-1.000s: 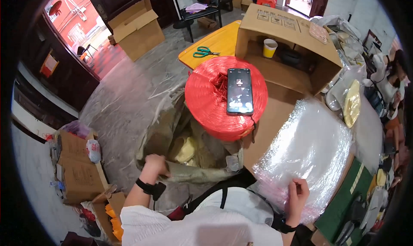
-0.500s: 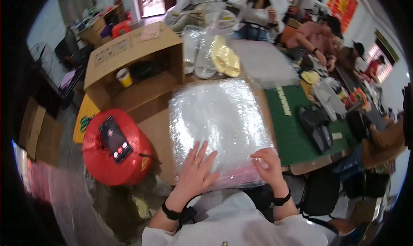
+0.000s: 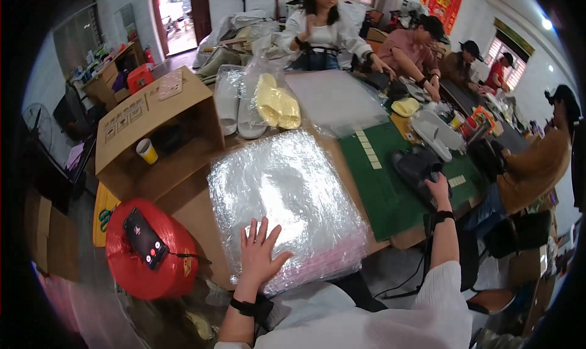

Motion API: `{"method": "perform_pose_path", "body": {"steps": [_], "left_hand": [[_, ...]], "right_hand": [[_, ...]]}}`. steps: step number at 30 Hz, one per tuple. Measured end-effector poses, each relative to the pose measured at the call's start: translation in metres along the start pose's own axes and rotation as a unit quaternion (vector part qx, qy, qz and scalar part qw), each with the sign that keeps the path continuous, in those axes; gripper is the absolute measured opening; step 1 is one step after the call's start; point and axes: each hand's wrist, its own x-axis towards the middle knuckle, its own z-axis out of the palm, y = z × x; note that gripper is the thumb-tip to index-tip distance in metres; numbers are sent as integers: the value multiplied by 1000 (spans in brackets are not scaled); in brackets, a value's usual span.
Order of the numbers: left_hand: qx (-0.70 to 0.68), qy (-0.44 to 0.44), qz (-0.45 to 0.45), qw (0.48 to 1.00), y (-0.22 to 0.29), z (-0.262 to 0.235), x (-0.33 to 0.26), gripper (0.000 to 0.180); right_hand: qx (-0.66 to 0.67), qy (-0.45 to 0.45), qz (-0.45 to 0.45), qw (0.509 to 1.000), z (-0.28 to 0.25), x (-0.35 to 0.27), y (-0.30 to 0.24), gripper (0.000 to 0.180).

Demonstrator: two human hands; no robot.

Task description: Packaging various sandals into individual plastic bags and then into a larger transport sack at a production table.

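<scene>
My left hand [image 3: 259, 251] lies flat with fingers spread on the near edge of a thick stack of clear plastic bags [image 3: 284, 196] on the table. My right hand [image 3: 438, 187] reaches out to the right and rests on a dark slipper [image 3: 415, 166] lying on the green cutting mat [image 3: 390, 196]. Whether the fingers close around the slipper is hard to tell. A black band sits on each wrist.
An open cardboard box [image 3: 152, 129] with a paper cup [image 3: 146, 150] stands at left. A red spool [image 3: 146, 257] with a phone [image 3: 145, 238] on it sits lower left. Bagged yellow and white slippers [image 3: 262, 101] lie beyond the stack. Several people [image 3: 421, 43] work at the far side.
The view swung from the floor and spool onto the table. My left hand came up onto the plastic stack. My right hand left the stack and moved right onto the dark slipper.
</scene>
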Motion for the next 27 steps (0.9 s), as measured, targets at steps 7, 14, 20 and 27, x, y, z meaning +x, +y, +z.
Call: {"method": "perform_pose_path", "body": {"steps": [7,14,20,27], "left_hand": [[-7,-5,-1,1000,3,7,5,71],[4,3,-1,1000,0,8,2,72],[-3,15,10,1000,0,8,4,73],[-16,14,6,1000,-2,10,1,71]], "right_hand": [[-61,-26,-64,996,19,32,20,41],[-38,-115,-170,978,21,-38,-47,41],[-83,13,-279,957,36,-72,-57,50],[-6,12,-265,964,15,-91,-88,44]]}}
